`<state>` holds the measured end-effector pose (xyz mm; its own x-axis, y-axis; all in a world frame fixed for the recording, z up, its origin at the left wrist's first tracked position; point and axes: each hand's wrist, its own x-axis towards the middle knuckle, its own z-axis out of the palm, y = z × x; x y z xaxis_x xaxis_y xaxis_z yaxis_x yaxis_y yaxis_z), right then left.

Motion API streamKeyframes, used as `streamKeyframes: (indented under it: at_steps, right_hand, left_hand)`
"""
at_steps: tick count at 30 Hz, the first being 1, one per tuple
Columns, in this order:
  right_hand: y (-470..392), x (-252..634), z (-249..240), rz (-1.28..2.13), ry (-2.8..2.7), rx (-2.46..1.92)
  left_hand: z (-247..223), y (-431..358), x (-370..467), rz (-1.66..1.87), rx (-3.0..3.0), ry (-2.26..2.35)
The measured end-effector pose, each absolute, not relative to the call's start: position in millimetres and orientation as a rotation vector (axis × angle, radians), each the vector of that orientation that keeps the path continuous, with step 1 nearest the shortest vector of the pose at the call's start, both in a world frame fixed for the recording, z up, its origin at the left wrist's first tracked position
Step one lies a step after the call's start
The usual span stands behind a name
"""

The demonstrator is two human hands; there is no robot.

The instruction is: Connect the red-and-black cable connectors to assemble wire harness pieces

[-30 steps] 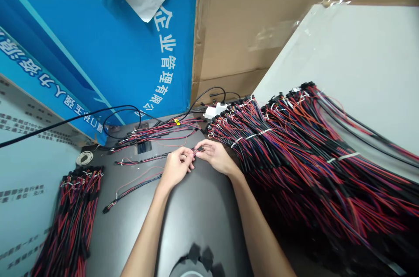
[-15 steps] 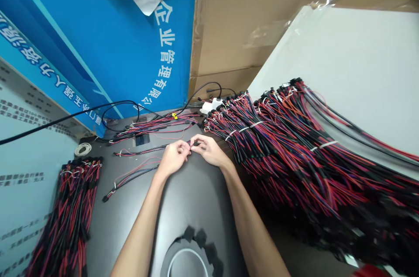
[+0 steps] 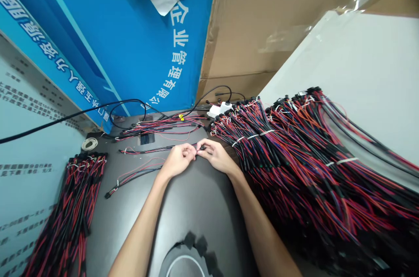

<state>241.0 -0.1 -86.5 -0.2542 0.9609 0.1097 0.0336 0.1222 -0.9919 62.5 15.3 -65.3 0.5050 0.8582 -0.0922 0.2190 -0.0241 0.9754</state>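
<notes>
Side by side over the dark table (image 3: 193,207), my two hands nearly touch at the fingertips. In my right hand (image 3: 216,154) a small black connector (image 3: 202,147) is pinched between thumb and fingers. My left hand (image 3: 178,160) is closed in a pinch beside it, apparently on the thin wires at the connector; the fingers hide most of them. A wire harness (image 3: 135,175) with a black plug at its near end runs under my left hand. Another harness (image 3: 147,151) lies behind it, its right end hidden behind my hands.
Thick bundles of red and black harnesses (image 3: 294,150) are heaped at the right; a smaller bundle (image 3: 75,202) lies left. Loose harnesses (image 3: 163,125), a black cable (image 3: 78,113) and a white adapter (image 3: 220,109) are at the back. A roll ringed with black pieces (image 3: 168,259) sits in front.
The view has shifted slightly, so the scene sits further right. My hands remain together, with the black connector showing a little more between my right fingers.
</notes>
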Motion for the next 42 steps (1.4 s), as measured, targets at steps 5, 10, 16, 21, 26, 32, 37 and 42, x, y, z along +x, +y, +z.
streamKeyframes:
  at_steps: [5, 10, 16, 21, 26, 32, 37, 42]
  right_hand:
    - [-1, 243, -85, 1.295, -1.483, -1.035]
    - [0, 245, -89, 1.262, -1.382, -1.077]
    - [3, 245, -98, 1.256, -1.298, -1.085]
    - [2, 244, -95, 1.287, -1.283, -1.086]
    - [1, 241, -92, 1.232, -1.261, -1.145]
    - [2, 229, -92, 1.189, -1.240, -1.183]
    - [1, 222, -91, 1.209, -1.273, -1.220]
    - [0, 220, -91, 1.231, -1.231, -1.216]
  left_hand:
    - [-69, 15, 64, 0.677, 1.547, 0.984]
    - [-73, 13, 66, 0.738, 1.538, 1.028]
    - [-73, 13, 67, 0.784, 1.548, 1.080]
    - [-75, 14, 67, 0.806, 1.505, 1.100]
    - [-79, 13, 70, 0.954, 1.403, 1.062]
    - [-80, 13, 70, 0.977, 1.365, 1.001]
    - [-80, 15, 69, 1.021, 1.324, 1.000]
    - [-82, 15, 70, 1.046, 1.324, 1.011]
